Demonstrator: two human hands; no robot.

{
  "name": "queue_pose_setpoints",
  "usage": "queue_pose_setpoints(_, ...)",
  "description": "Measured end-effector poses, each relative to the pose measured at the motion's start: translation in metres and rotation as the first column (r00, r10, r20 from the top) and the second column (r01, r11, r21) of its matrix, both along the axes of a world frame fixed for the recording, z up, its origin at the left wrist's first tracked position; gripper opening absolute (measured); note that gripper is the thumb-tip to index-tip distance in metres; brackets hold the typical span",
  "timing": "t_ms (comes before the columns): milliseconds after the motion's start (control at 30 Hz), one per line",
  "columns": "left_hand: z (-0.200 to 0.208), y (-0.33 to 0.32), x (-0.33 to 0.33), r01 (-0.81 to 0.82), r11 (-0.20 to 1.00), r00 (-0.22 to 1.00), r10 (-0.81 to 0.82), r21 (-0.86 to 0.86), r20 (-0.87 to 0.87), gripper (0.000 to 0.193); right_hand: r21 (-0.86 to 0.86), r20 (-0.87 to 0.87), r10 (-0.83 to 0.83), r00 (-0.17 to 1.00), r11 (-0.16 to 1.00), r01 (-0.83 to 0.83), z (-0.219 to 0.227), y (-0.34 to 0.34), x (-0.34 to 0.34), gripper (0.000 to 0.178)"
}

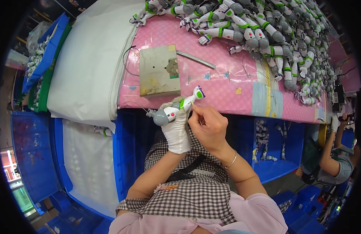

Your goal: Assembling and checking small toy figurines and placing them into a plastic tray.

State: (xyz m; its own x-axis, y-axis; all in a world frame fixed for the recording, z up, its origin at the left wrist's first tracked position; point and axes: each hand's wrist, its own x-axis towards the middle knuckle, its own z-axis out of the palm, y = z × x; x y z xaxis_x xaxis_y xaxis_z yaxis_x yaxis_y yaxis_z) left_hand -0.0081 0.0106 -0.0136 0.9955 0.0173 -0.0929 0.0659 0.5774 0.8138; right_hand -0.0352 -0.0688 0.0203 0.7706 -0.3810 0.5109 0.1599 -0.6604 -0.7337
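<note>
My left hand [177,134], in a white glove, is closed around a toy arm [172,114] just off the table's front edge. The toy arm is white and grey with green bands, a red dot and a purple-trimmed hand; its grey shoulder end points left and its toy hand slants up to the right. My bare right hand [210,126] is pinched beside the toy's forearm, fingertips close to or touching it. Anything between those fingertips is hidden or too small to make out. Behind the toy arm sits a worn beige-grey box [157,72] with a cable at its left.
A large heap of similar toy arms [262,33] covers the far right of the pink table [223,89]. White sheets [88,58] lie left. Blue bins [280,169] stand below the table, some holding toy arms. A person [334,163] works at the far right.
</note>
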Motion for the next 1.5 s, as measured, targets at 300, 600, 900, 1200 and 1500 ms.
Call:
queue_pose_setpoints(300, 0.002, -0.007, 0.0, -0.006, 0.999, 0.999, 0.003, 0.053, 0.05, 0.041, 0.045, 0.033, -0.035, 0.999, 0.998, 0.033, -0.005, -0.002, 0.001, 0.013)
queue_pose_setpoints(600, 0.004, -0.011, -0.001, -0.001, 0.999, 0.999, 0.0, 0.039, 0.038, 0.042, 0.035, 0.04, -0.059, 0.997, 0.998, 0.058, -0.004, -0.01, 0.008, 0.013)
queue_pose_setpoints(900, 0.003, -0.011, 0.0, -0.033, 0.998, 0.998, 0.03, 0.061, 0.054, 0.041, 0.052, 0.043, -0.034, 0.998, 0.998, 0.032, -0.003, -0.009, 0.007, 0.011)
queue_pose_setpoints(1200, 0.002, -0.013, 0.001, -0.08, 0.997, 0.995, 0.08, -0.014, 0.067, 0.036, 0.134, 0.026, -0.023, 0.999, 0.991, 0.02, -0.004, -0.006, 0.002, 0.012)
queue_pose_setpoints(1500, -0.002, -0.009, 0.001, -0.034, 0.999, 0.999, 0.033, 0.014, 0.043, 0.044, 0.158, 0.069, -0.067, 0.995, 0.986, 0.056, -0.008, -0.017, 0.015, 0.011)
